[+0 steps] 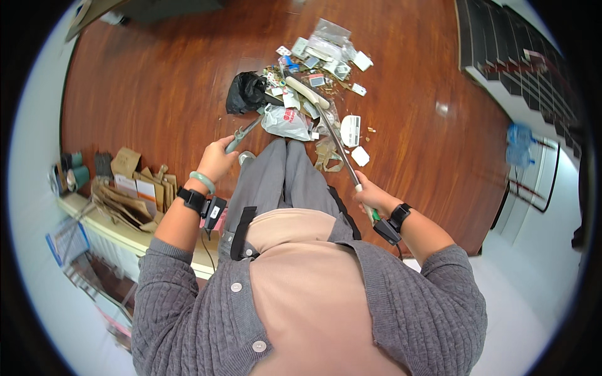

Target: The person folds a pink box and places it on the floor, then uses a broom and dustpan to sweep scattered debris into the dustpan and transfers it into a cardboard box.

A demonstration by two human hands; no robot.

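Note:
My left hand (pixel 218 159) is closed around the grey plastic grip of a metal pole (pixel 249 127), probably a dustpan's handle. Its far end disappears among the litter. My right hand (pixel 378 192) grips the long metal handle of a broom (pixel 337 141). The broom's cream head (pixel 308 92) rests over the litter pile, its bristles hidden from me. Before my feet lie a black plastic bag (pixel 244 94), a white plastic bag (pixel 286 123) with red print, and a loose heap of papers, cards and debris (pixel 324 66). A white plastic piece (pixel 350 131) lies right of the broom handle.
Flattened cardboard (pixel 129 197) leans at the left, by a cream ledge (pixel 113 235). Dark stairs (pixel 508 51) rise at the upper right. Large blue water bottles (pixel 519 145) stand at the right. A clear plastic bag (pixel 329 35) lies at the heap's far side.

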